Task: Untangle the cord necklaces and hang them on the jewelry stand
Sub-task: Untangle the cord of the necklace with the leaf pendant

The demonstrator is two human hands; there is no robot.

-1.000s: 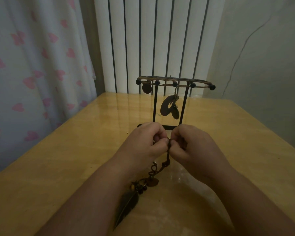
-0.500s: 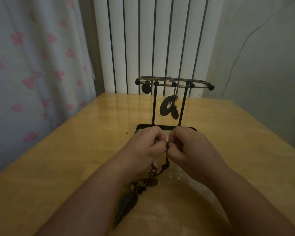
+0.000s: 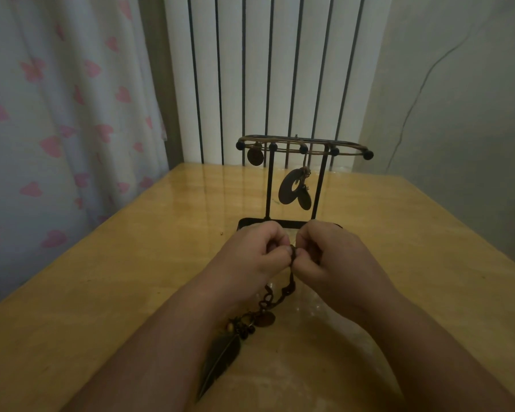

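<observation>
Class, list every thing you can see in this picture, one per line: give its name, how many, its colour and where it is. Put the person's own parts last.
Jewelry stand: one, black metal, on the table just beyond the hands.
Round disc pendant: one, dark brown, hanging at the left end of the stand's top bar.
Ring-shaped pendant: one, dark brown, hanging between the stand's two posts.
Cord necklace: one, dark brown, trailing from between the hands down to the table.
Feather charm: one, dark bronze, at the necklace's near end.
Table: one, yellow wood, glossy.
Curtain: one, white with pink hearts, left.
Radiator: one, white, behind the table.
Left hand: pinching the cord.
Right hand: pinching the cord.
</observation>
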